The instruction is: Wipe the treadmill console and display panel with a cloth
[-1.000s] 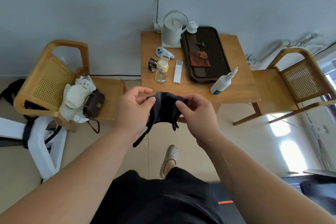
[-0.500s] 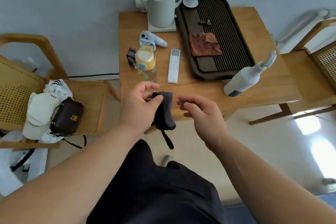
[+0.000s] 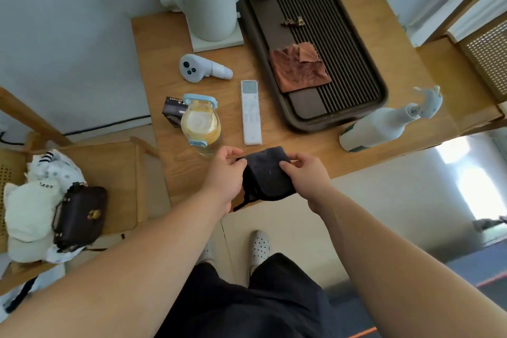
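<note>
Cloth (image 3: pixel 267 173), dark and bunched, was held up between both hands above the near edge of the desk (image 3: pixel 153 44). The left hand (image 3: pixel 222 173) pinched its left side with curled fingers (image 3: pixel 238 163), and the right hand (image 3: pixel 304 175) pinched its right side the same way. So gathered, the cloth was about as broad as it was long, and no clear long axis could be told. Its folded edge faced away from the person, and one thin strip trailed from the near left corner towards the left wrist.

Beyond the fingers and to their right lay one dark slatted tray (image 3: pixel 382 90), holding one crumpled brown rag (image 3: pixel 300 67) and one small ornament (image 3: pixel 293 21). Just beyond the left fingers stood one clear bottle (image 3: pixel 200 125) with yellow liquid inside, a small dark box (image 3: pixel 172 108) touching its far left side. One white remote (image 3: pixel 251 112) lay straight beyond the fingers, its long axis running away from them. Farther off were one white controller (image 3: pixel 201 68) and one pale kettle (image 3: pixel 208 0) on a square base; its contents were hidden. One spray bottle (image 3: pixel 384 125) stood well to the right of the fingers.

Two wooden chairs flanked the desk. The left chair (image 3: pixel 115 173) carried one dark bag (image 3: pixel 79 215) and a heap of white fabric (image 3: pixel 27 208).
</note>
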